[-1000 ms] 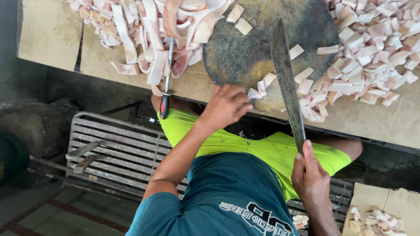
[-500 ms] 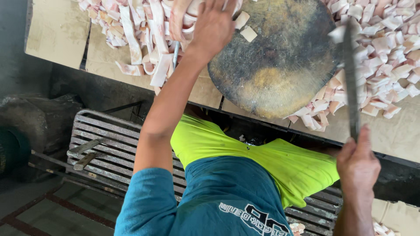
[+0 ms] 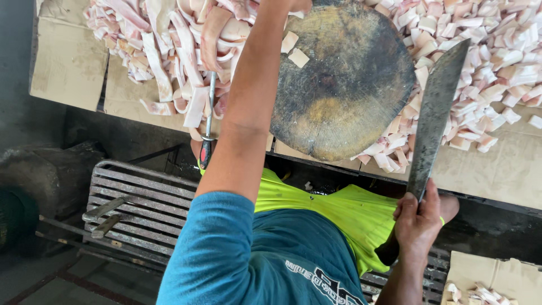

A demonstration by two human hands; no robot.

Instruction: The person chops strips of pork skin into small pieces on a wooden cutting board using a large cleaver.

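Gripping the dark handle of a long cleaver point(image 3: 435, 113), the right hand point(image 3: 419, 221) is closed tight around it just off the near edge of the cardboard-covered surface point(image 3: 508, 169). The blade's long axis runs from that hand up and slightly rightward, its tip pointing toward the far side, lying over the right rim of the round wooden chopping block point(image 3: 344, 79) and the heap of cut pale pieces point(image 3: 497, 62) beyond it. The left arm stretches out across the block's left side; the left hand point(image 3: 296, 4) is almost wholly cut off by the top of the view, so whether it is spread or closed cannot be told. Left of that arm lies a pile of long pinkish strips point(image 3: 169, 51), with a sharpening steel point(image 3: 208, 130) among them, its red-and-black handle pointing past the near edge. The block's top is mostly bare, with two small pieces near its far left. A bare stretch of cardboard shows at the far left corner. Below the surface stands a slatted metal rack point(image 3: 135, 209).
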